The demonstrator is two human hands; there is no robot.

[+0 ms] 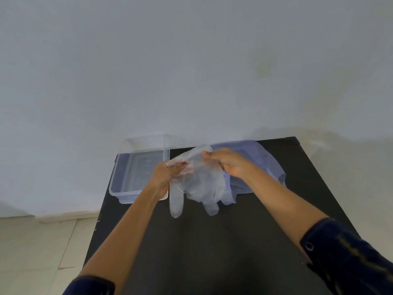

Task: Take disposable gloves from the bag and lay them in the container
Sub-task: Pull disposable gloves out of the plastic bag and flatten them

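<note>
A clear disposable glove (202,184) hangs over the black table, fingers pointing down toward me. My left hand (164,174) pinches its cuff on the left side and my right hand (230,162) pinches the cuff on the right. A clear plastic container (127,177) stands at the table's far left corner, just left of my left hand; I cannot tell whether anything lies in it. The translucent bag (265,158) lies at the far right of the table, partly hidden behind my right hand and the glove.
The black table (212,252) ends against a white wall (191,71) at the back. Its left edge drops to a light tiled floor (42,252). Dark blue sleeves cover both of my upper forearms.
</note>
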